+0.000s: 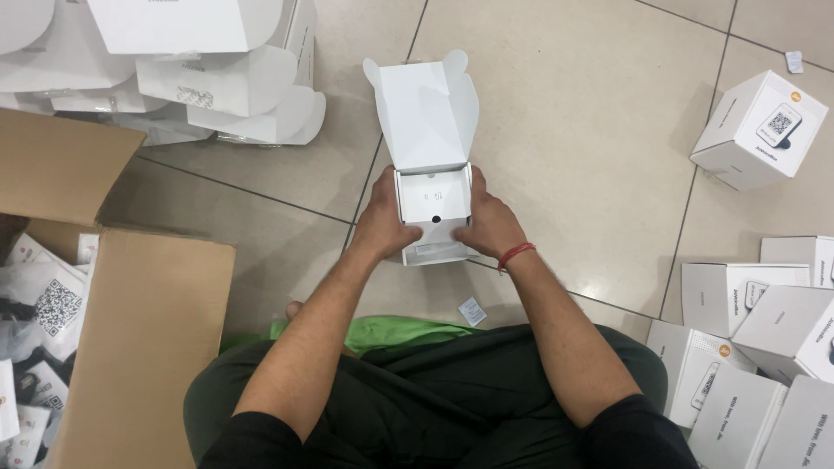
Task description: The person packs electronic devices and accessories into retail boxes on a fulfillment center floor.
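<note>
Small white cardboard box (433, 204), lid flap raised, stands on the beige tiled floor (565, 130) before the seated person's knees. Left hand (384, 221) grips its left side, right hand (489, 224) its right. Closed white boxes (756, 130) lie rightward; brown corrugated carton (139, 321) sits left.

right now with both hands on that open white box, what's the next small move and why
Probably fold the lid down over the box: it stands open, a white insert already sits inside, and the left hand and right hand steady the sides.
</note>
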